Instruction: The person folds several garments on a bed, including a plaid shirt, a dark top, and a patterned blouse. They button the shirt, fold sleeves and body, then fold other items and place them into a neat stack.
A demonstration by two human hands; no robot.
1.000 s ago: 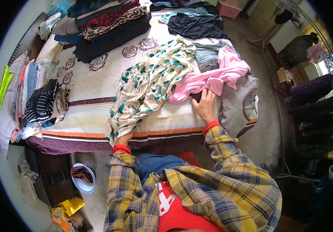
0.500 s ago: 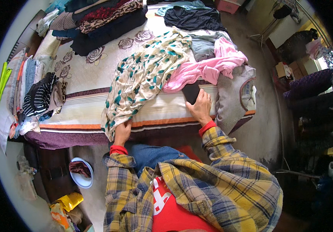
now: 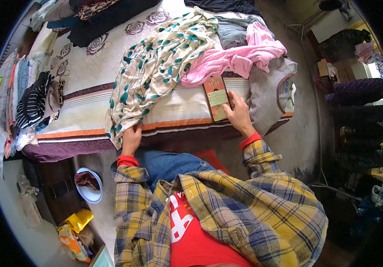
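Note:
A long cream garment with green leaf prints (image 3: 156, 66) lies stretched across the bed to its near edge. My left hand (image 3: 132, 139) is closed on its lower end, the fingers partly hidden behind the cloth. A smartphone (image 3: 217, 99) with a lit screen lies near the bed's front edge. Beside it rests my right hand (image 3: 239, 115), fingers apart, its thumb at the phone's right edge. Just beyond the phone is a crumpled pink garment (image 3: 231, 62). A grey checked top (image 3: 262, 95) with a dark-trimmed neckline spreads to the right of my right hand.
The bed (image 3: 87, 73) has a rose-print cover and a striped border. Folded dark clothes (image 3: 107, 26) pile up at the back left; more clothes (image 3: 35, 102) stack at the left. A basin (image 3: 89, 187) holding dark cloth stands on the floor. Clothes racks line the right side.
The phone's screen has gone from dark to lit. My right hand has shifted off the phone to its right side. The left hand keeps the garment's end; the view has tilted slightly.

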